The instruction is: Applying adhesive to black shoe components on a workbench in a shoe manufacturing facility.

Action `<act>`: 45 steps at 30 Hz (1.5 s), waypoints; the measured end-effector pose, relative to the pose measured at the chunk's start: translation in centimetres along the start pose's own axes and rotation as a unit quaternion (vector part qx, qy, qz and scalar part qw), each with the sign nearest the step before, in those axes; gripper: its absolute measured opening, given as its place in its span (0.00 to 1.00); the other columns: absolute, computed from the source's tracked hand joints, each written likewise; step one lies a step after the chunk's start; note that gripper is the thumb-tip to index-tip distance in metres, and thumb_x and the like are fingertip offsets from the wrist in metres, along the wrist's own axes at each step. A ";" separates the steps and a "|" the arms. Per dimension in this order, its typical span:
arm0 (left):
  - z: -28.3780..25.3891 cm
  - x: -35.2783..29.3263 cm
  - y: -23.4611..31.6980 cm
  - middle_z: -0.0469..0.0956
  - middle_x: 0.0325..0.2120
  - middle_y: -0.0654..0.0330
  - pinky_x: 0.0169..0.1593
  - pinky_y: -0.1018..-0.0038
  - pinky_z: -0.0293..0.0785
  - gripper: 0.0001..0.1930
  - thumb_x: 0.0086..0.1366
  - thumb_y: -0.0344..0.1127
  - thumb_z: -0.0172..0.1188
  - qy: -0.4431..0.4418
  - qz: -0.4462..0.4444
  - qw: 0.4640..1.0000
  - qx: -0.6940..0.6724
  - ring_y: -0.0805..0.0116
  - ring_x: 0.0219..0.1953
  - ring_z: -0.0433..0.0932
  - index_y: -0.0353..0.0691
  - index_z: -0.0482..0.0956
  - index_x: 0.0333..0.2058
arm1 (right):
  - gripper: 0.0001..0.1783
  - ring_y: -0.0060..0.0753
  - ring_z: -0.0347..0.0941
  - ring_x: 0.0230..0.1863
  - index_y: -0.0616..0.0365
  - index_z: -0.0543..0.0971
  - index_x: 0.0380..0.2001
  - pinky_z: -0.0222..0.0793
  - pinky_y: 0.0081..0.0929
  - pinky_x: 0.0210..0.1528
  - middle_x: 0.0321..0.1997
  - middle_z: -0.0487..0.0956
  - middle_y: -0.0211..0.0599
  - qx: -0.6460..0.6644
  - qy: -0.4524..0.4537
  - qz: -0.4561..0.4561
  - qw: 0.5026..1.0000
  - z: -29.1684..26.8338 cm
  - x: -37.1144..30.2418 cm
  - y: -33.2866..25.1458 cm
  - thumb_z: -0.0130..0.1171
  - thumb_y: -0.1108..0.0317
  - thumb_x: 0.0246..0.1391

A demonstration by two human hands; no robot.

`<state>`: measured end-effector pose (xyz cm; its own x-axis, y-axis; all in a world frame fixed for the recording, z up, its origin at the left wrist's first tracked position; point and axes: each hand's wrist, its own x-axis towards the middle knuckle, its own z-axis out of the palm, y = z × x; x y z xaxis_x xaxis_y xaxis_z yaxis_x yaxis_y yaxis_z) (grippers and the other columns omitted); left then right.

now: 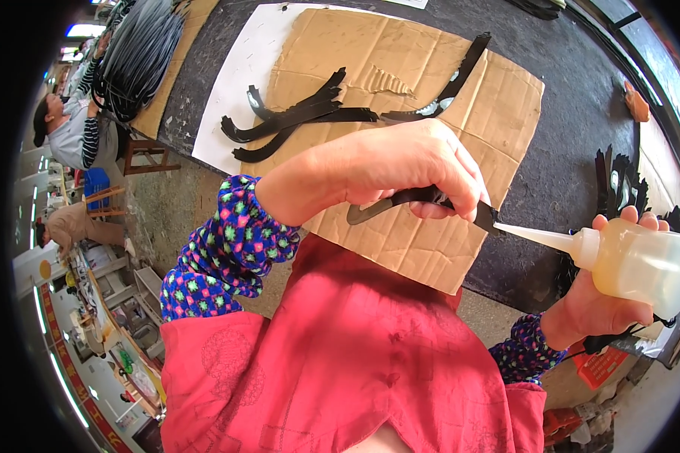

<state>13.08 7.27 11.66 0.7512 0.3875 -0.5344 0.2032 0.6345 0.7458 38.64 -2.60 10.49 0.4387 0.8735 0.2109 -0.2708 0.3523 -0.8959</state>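
My left hand (431, 158) is closed on a curved black strip (393, 202), pinching it above the near part of a brown cardboard sheet (408, 253). In my right hand (585, 306) is a squeeze bottle (646, 264) of pale yellow liquid, tilted sideways. Its long tapered nozzle (536, 235) points left, and the tip meets or nearly meets the strip's right end. Beyond my left hand, several curved black strips (291, 119) lie crossed on the cardboard. Another bent strip (461, 75) with whitish, glossy patches rests at the far side.
White paper (230, 98) lies partly under the cardboard on a dark worktable (567, 98). More black strips (621, 181) and an orange object (637, 102) are on the right. A red basket (601, 368) sits below. At far left, a person (72, 132) is beside a large bundle of dark strips (140, 64).
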 end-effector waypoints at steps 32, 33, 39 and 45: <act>0.6 0.3 -0.4 0.73 0.16 0.61 0.18 0.82 0.57 0.06 0.48 0.25 0.59 0.001 -0.001 1.000 0.003 0.80 0.14 0.65 0.27 0.77 0.25 | 0.56 0.56 0.54 0.64 0.64 0.52 0.61 0.59 0.56 0.59 0.63 0.59 0.49 0.060 -0.024 -0.007 0.998 -1.1 -0.6 0.9 0.65 0.40 0.39; 0.7 0.3 -0.4 0.71 0.15 0.62 0.18 0.81 0.58 0.04 0.47 0.25 0.58 0.006 -0.003 1.000 0.006 0.79 0.13 0.64 0.29 0.76 0.18 | 0.56 0.57 0.54 0.64 0.64 0.53 0.61 0.59 0.56 0.59 0.62 0.60 0.49 0.058 -0.026 -0.004 0.998 -1.0 -0.6 0.8 0.65 0.40 0.39; 0.8 -0.1 -0.4 0.72 0.16 0.62 0.18 0.81 0.58 0.04 0.47 0.26 0.58 0.001 0.003 1.000 -0.003 0.79 0.14 0.64 0.29 0.76 0.19 | 0.55 0.57 0.56 0.63 0.64 0.53 0.61 0.59 0.56 0.58 0.62 0.60 0.49 0.051 -0.029 -0.005 0.998 -1.3 -0.8 0.7 0.65 0.40 0.39; 1.0 -0.2 -0.4 0.70 0.14 0.63 0.19 0.81 0.58 0.04 0.47 0.26 0.58 0.013 -0.006 1.000 0.001 0.79 0.14 0.64 0.30 0.76 0.19 | 0.55 0.56 0.56 0.63 0.64 0.54 0.61 0.60 0.55 0.58 0.62 0.61 0.49 0.052 -0.032 -0.009 0.998 -1.6 -1.0 0.5 0.65 0.40 0.39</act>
<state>13.52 6.25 11.82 0.7323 0.3969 -0.5534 0.2140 0.6373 0.7403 39.43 -3.84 9.19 0.3900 0.8850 0.2543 -0.3514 0.3983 -0.8473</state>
